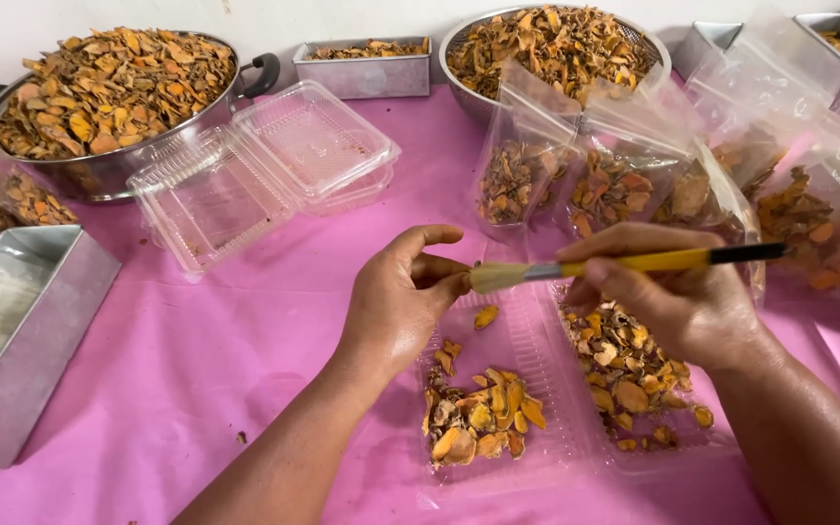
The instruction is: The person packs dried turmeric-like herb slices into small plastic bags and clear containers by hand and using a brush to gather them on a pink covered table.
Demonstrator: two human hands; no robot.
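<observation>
- The right hand (678,297), right of centre in the frame, is closed around a yellow-handled brush (624,263) held level, its pale bristles pointing left toward the other hand.
- The left hand (402,297), at the centre, has thumb and fingers curled nearly together right at the bristle tip; it seems to pinch a small piece there, but what lies between the fingertips is too small to tell.
- Below both hands lies an open clear hinged container (556,389) on the pink table (196,360). Its left half holds a small heap of dried orange slices (483,418), with one stray slice (485,317) just under the brush; its right half holds a larger, darker spread of slices (629,374).
- Judging by the two heaps, only a small share has gone to the left half and more remains in the right half.
- Behind the hands, in the upper right, several clear bags of slices (614,185) stand upright and look already filled.
- In the upper middle, a stack of empty clear containers (264,170) sits unused.
- Along the top, a handled metal pot (109,92) at the left and a round metal bowl (556,49) at the centre are heaped with slices, so much bulk stock is left.
- Metal tins stand around: one at the lower left (21,340), one between pot and bowl (367,66).
</observation>
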